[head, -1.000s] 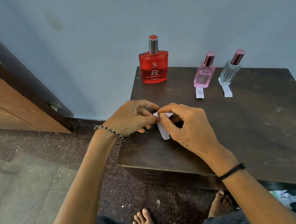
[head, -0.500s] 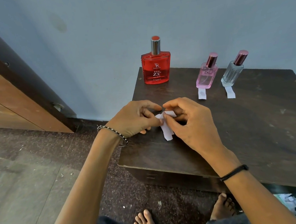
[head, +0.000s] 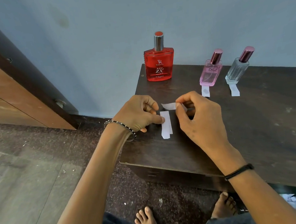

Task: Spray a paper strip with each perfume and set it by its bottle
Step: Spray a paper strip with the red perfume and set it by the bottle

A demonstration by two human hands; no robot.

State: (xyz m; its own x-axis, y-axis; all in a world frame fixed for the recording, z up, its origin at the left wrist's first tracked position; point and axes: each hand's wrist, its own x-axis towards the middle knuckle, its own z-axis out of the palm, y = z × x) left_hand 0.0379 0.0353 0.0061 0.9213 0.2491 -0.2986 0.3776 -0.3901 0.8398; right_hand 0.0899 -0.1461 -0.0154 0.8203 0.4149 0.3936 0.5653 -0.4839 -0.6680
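Left grip [head: 140, 112] pinches paper strips [head: 165, 126]; right grip [head: 198, 117] pinches separate strip [head: 169, 106] just above.

dark table [head: 262, 128]; beyond my grip i see a red bottle [head: 159, 65], further right a pink bottle [head: 210, 74] and clear bottle [head: 236, 70], paper strips [head: 205, 92] before both.

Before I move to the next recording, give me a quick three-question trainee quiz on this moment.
1. True or false: one strip lies in front of the pink bottle, another in front of the clear bottle.
2. Which hand pinches the small paper piece? A. left B. right C. neither
3. Fill in: the left hand holds the long strip; the ___ bottle has no strip by it.
Key: 1 true; 2 B, the right hand; 3 the red bottle.
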